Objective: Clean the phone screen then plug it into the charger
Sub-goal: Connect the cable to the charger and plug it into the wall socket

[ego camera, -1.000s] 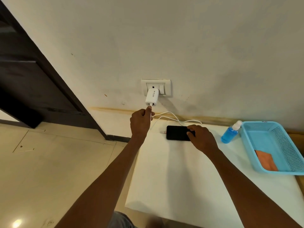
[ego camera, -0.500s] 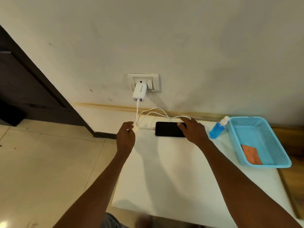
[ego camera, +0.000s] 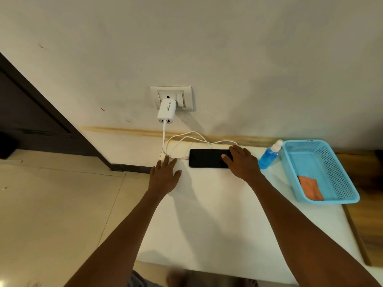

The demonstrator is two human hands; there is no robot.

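Lying flat, phone (ego camera: 208, 158) runs left-right (cable (ego camera: 187, 139) end left).

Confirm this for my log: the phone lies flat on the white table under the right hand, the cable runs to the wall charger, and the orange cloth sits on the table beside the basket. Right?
Not quite. In the head view the orange cloth lies inside the blue basket, not beside it. The rest holds: the phone lies flat on the table under the right hand, and the cable runs to the charger.
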